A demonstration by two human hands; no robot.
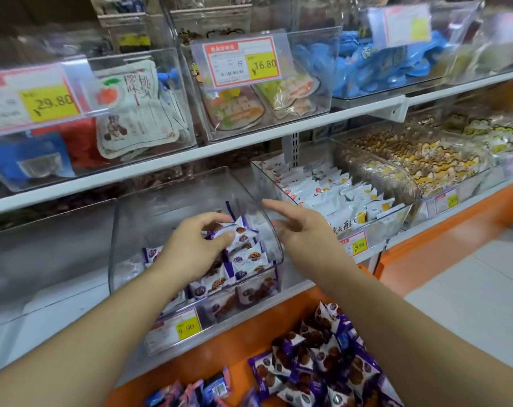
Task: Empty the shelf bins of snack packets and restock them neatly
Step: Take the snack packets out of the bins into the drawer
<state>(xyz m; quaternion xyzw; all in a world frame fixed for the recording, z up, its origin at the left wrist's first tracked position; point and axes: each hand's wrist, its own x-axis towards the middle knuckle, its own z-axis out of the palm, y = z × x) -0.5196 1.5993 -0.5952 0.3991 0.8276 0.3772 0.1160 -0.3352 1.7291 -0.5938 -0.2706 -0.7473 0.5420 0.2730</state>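
Note:
A clear plastic shelf bin (138,230) on the lower shelf holds several purple-and-white waffle snack packets (249,257) stacked in rows. My left hand (196,248) reaches into the bin, its fingers curled round a packet on top of the stack. My right hand (302,227) hovers at the bin's right rim with fingers straight and spread, holding nothing. A heap of purple snack packets (325,359) lies below the shelf on the orange surface (249,342).
To the right stands a bin of white packets (331,195), then bins of yellow-patterned snacks (425,160). The upper shelf carries bins with price tags (240,63), blue packets (375,63) and printed pouches (132,110). White floor (469,289) lies at the right.

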